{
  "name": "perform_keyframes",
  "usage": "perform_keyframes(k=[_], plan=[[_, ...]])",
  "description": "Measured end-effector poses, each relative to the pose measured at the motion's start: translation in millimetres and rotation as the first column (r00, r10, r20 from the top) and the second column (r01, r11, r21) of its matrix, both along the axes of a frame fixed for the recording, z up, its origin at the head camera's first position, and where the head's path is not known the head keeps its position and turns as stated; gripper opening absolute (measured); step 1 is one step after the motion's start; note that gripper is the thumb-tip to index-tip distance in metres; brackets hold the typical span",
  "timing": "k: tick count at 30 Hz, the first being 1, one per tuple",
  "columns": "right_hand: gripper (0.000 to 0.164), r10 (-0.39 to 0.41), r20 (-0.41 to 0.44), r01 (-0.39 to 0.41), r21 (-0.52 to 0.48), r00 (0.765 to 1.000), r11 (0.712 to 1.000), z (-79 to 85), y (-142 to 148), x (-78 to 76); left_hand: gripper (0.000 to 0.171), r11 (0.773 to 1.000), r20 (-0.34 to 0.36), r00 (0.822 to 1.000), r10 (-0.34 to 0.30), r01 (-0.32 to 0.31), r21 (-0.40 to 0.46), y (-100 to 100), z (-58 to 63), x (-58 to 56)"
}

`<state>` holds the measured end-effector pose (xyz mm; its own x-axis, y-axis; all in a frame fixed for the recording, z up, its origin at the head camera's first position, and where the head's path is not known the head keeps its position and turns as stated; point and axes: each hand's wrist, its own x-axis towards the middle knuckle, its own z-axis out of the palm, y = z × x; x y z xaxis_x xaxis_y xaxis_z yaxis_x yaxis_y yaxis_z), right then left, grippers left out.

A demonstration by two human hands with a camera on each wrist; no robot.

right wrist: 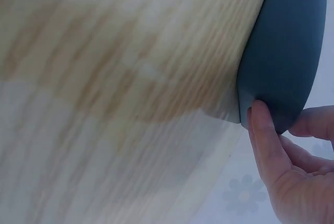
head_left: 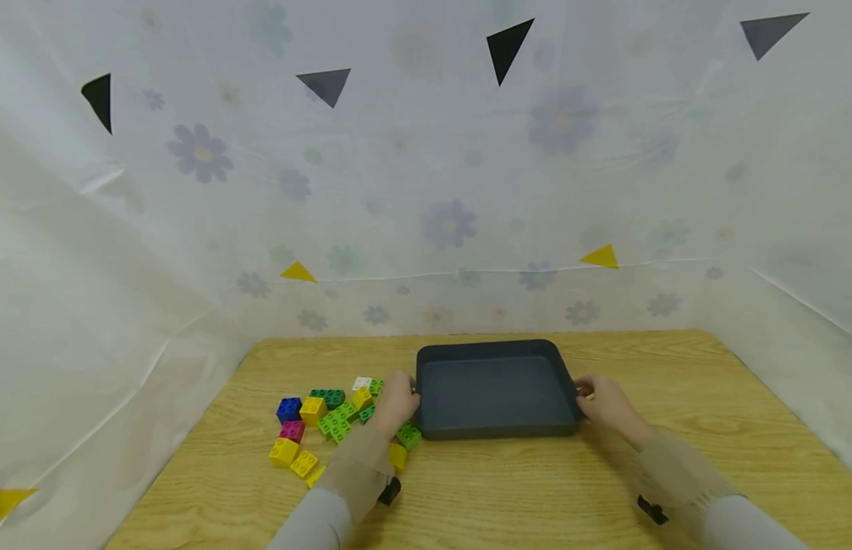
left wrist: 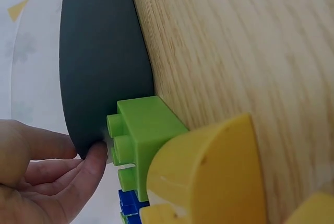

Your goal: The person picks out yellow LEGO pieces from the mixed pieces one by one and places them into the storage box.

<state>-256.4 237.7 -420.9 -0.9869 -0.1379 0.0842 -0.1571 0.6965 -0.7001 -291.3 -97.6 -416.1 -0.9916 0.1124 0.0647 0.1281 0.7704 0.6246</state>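
Step in hand looks like gripping and placing the dark tray [head_left: 497,391], which seems to rest on the bench [head_left: 508,496], toward its far side. Both hands are on it, well apart: left hand [head_left: 396,403] pinches the left end, right hand [head_left: 607,405] pinches the right end, thumb and fingers either side of the rim. Next move, I'd judge, calls for an even pull or push from both ends, or simply letting go if the spot is right. In the way: a light green brick [head_left: 409,435] right by the near left corner, touching or not I can't tell, yellow brick [head_left: 396,457] behind it; sliding left would likely shove them. More bricks lie left: blue brick [head_left: 289,410], magenta brick [head_left: 292,431], white brick [head_left: 361,383]. Flowered sheet [head_left: 412,176] hangs behind the bench.
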Motion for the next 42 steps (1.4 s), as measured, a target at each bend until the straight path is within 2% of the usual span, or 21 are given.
perform_keyframes(k=[5,10,20,27,30,35,42], plan=[[0.033,-0.003,0.016,0.003,0.004,1.0,1.0,-0.9,2,5.6,0.018,1.0,0.006,1.0,-0.019,0.019,0.006,-1,-2.0,1.6],[0.03,0.002,-0.021,-0.002,0.021,1.0,1.0,-2.5,5,10.6,0.014,0.999,0.005,0.999,-0.039,0.039,0.008,-1,-1.5,3.5],[0.03,-0.001,-0.024,0.002,0.026,1.0,1.0,-7.5,10,15.8,0.013,0.997,0.004,0.997,-0.073,0.073,-0.011,-1,1.0,13.5],[0.025,0.041,-0.11,-0.042,-0.004,0.993,0.999,-17.4,18,16.3,0.018,0.998,0.032,0.997,-0.068,0.068,-0.003,-3,1.4,19.3],[0.024,0.025,-0.103,-0.025,0.001,0.994,1.0,-15.0,16,21.2,0.019,0.997,0.047,0.996,-0.074,0.074,-0.005,-5,1.4,22.4],[0.026,-0.008,-0.028,0.009,0.017,1.0,1.0,-8.6,11,32.4,0.019,0.996,0.072,0.994,-0.086,0.087,-0.014,-6,2.1,28.5],[0.025,-0.018,-0.05,0.02,0.033,0.999,0.999,-8.3,10,41.6,0.022,0.996,0.097,0.992,-0.085,0.085,-0.003,-6,4.2,37.0]])
